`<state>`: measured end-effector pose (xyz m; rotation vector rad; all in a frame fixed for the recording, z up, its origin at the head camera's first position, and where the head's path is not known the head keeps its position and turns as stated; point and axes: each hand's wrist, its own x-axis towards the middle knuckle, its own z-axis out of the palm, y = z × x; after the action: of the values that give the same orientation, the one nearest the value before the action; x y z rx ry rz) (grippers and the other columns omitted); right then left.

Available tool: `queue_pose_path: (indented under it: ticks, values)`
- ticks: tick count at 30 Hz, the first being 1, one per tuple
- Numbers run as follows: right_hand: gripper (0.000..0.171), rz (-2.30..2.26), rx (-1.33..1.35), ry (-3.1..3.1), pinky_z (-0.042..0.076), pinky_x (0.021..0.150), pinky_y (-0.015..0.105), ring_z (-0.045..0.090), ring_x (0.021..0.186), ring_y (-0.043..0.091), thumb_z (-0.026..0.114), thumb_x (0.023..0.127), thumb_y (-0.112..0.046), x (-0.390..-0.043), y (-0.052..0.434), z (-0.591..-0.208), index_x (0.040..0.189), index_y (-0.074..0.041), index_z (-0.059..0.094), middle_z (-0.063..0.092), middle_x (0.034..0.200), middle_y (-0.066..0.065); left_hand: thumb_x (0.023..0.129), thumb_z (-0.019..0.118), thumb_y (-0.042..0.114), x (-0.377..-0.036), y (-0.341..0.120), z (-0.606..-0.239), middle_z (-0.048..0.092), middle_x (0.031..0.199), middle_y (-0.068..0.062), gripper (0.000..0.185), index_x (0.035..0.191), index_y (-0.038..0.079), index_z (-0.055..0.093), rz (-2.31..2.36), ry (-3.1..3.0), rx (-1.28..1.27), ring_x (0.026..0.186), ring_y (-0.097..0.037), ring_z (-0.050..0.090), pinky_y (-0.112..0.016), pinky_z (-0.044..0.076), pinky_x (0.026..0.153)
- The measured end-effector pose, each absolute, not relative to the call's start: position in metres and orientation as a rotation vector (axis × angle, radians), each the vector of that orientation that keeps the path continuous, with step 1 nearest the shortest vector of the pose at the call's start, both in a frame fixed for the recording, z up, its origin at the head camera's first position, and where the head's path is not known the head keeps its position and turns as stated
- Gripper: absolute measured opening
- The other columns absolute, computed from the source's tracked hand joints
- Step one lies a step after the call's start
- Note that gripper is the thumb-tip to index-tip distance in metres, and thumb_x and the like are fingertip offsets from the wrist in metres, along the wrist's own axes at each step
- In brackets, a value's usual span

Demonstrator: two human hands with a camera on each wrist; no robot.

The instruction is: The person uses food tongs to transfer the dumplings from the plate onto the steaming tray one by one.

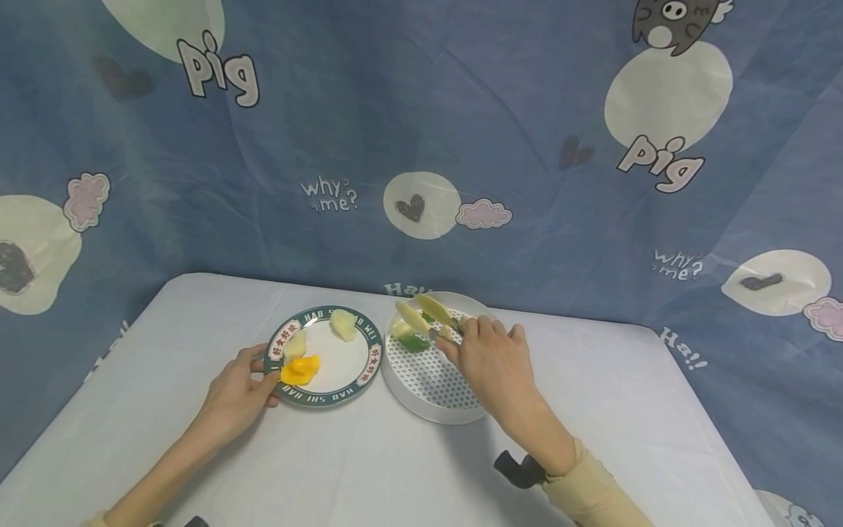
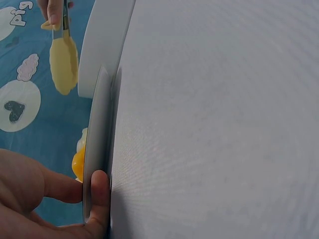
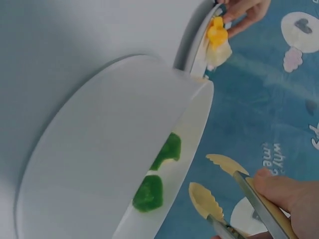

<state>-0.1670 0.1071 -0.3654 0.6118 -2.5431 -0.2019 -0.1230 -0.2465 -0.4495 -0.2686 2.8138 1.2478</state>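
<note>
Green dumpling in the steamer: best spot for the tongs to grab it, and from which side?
A judgement: take the green dumpling across its plump middle, coming down from above. It lies flat on the perforated floor near the far wall of the steamer, so a side approach looks blocked. The tongs in the right hand hover open just above.

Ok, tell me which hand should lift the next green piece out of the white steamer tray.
Right. The right hand already holds the tongs, open above the green pieces in the steamer tray. The left hand grips the plate rim.
</note>
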Motion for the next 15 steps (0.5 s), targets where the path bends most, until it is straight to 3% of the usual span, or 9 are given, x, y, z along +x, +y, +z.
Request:
queue_pose_path:
  ticks: [8, 15]
  values:
    - [0.057, -0.210, 0.630, -2.534, 0.032, 0.062, 0.032, 0.048, 0.062, 0.019, 0.065, 0.101, -0.060, -0.168, 0.088, -0.368, 0.099, -0.004, 0.073, 0.059, 0.072, 0.003, 0.108, 0.056, 0.016, -0.124, -0.248, -0.449, 0.058, 0.136, -0.037, 0.070, 0.160, -0.018, 0.024, 1.257, 2.802, -0.250, 0.078, -0.014, 0.071, -0.027, 0.051, 0.065]
    - [0.057, -0.193, 0.651, -2.575, 0.041, 0.068, 0.036, 0.059, 0.070, 0.021, 0.062, 0.102, -0.062, -0.166, 0.069, -0.369, 0.093, -0.006, 0.070, 0.064, 0.077, 0.004, 0.107, 0.057, 0.015, -0.123, -0.248, -0.448, 0.058, 0.135, -0.036, 0.070, 0.160, -0.018, 0.025, 1.269, 2.795, -0.245, 0.077, -0.014, 0.071, -0.026, 0.051, 0.064]
